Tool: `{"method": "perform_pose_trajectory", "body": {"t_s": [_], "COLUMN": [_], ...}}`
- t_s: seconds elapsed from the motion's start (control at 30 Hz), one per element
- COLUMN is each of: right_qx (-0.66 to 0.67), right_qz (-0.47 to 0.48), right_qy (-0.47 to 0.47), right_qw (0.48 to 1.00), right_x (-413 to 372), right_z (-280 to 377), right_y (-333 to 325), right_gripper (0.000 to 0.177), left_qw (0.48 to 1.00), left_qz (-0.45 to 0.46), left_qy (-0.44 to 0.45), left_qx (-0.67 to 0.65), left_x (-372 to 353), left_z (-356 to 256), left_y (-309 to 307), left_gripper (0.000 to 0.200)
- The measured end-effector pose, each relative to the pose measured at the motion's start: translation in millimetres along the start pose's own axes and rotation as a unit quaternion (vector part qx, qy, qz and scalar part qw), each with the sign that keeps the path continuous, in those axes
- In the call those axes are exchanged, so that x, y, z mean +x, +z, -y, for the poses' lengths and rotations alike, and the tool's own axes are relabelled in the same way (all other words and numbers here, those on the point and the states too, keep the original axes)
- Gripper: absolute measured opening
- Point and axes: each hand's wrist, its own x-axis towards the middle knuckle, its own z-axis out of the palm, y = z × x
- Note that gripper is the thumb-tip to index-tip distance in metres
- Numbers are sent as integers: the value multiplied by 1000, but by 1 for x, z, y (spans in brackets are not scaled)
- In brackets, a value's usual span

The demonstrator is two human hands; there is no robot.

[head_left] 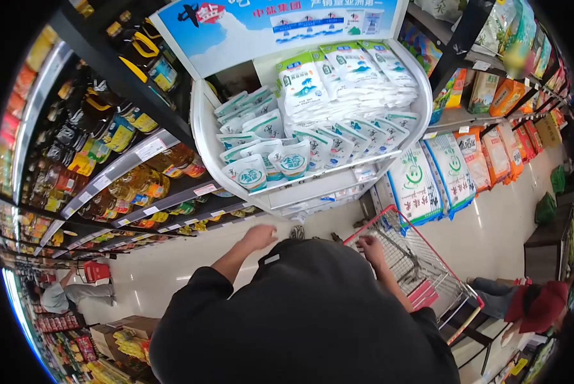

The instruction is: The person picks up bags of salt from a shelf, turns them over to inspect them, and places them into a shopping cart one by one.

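My left hand (260, 237) is held out in front of my body, over the floor and below the salt display. Its fingers are loosely bent and a little apart, with nothing seen in them. My right hand (371, 248) is at the near red rim of a shopping cart (431, 253), its fingers curled there. The wire basket of the cart stretches away to my right, with a red panel (422, 294) inside. Ahead stands a white display bin (203, 121) filled with salt packets: teal-and-white pouches (245, 174) in front and green-topped bags (305, 80) behind.
Shelves of oil bottles (117, 131) line the left side. Large rice sacks (413, 182) lean beside the display on the right. One person (536, 304) stands behind the cart, another person (75, 294) at far left. Cardboard boxes (111, 342) stand at lower left.
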Motion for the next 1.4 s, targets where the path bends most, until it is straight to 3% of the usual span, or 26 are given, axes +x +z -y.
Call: {"method": "perform_pose_trajectory", "body": {"t_s": [0.07, 0.1, 0.17, 0.23, 0.3, 0.37, 0.43, 0.5, 0.73, 0.8, 0.9, 0.97, 1.0, 1.07, 1.1, 1.13, 1.2, 1.23, 1.27, 1.33, 1.4], "right_qx": [-34, -37, -25, -39, -45, -86, -126, -113, -130, -32, 38, 30, 20, -5, -95, -184, -145, -141, -135, -91, -47], "right_qz": [-39, -54, -105, -157, -204, -241, -276, -194, -185, -228, -261, -259, -258, -251, -211, -169, -80, -33, 14, 45, 76], "right_qy": [-68, -109, -161, -229, -336, -321, -305, -233, -292, -318, -387, -407, -424, -424, -441, -455, -517, -509, -499, -486, -470], "right_qw": [996, 992, 981, 960, 919, 912, 903, 946, 929, 920, 884, 875, 868, 870, 867, 855, 840, 848, 856, 868, 878], "right_x": [15, 26, 23, 11, 17, 26, 35, 45, 61, 44, 6, -16, -28, -53, -66, -74, -80, -81, -82, -76, -65], "right_z": [39, 62, 143, 234, 285, 329, 344, 352, 349, 358, 372, 372, 371, 372, 372, 370, 362, 357, 352, 353, 350], "right_y": [21, 30, 49, 65, 83, 99, 107, 108, 97, 96, 76, 59, 51, 36, 27, 22, 25, 24, 24, 29, 35], "right_gripper": [30, 28, 27, 25, 27, 28, 30, 30, 22, 14, 15, 17, 20, 20, 20, 21, 21, 21, 21, 18, 15], "left_qw": [991, 991, 967, 955, 939, 927, 922, 917, 909, 904, 884, 820, 821, 854, 876, 876, 853, 861, 863, 853, 835], "left_qz": [-90, -95, -171, -180, -197, -190, -180, -173, -231, -249, -309, -454, -456, -418, -368, -370, -182, -75, -75, 21, 32], "left_qy": [94, 97, 182, 228, 273, 320, 338, 354, 314, 309, 308, 305, 303, 220, 184, 181, 371, 385, 383, 278, 241], "left_qx": [-7, 0, -44, -61, -75, -42, -53, -62, -148, -156, -167, -167, -165, -219, -253, -252, -318, -322, -321, -441, -494], "left_x": [12, 12, 28, 38, 41, 45, 50, 52, 34, 29, 17, 16, 18, 23, 19, 22, 31, 31, 27, 13, -4], "left_z": [-30, -54, -70, -76, -77, -78, -70, -66, -81, -95, -121, -138, -142, -148, -155, -156, -154, -156, -157, -159, -158], "left_y": [-56, -92, -129, -152, -168, -180, -174, -172, -177, -184, -190, -197, -199, -204, -209, -209, -204, -199, -186, -164, -157], "left_gripper": [37, 35, 26, 25, 23, 20, 19, 18, 13, 11, 17, 34, 34, 53, 71, 71, 79, 80, 80, 75, 72]}}
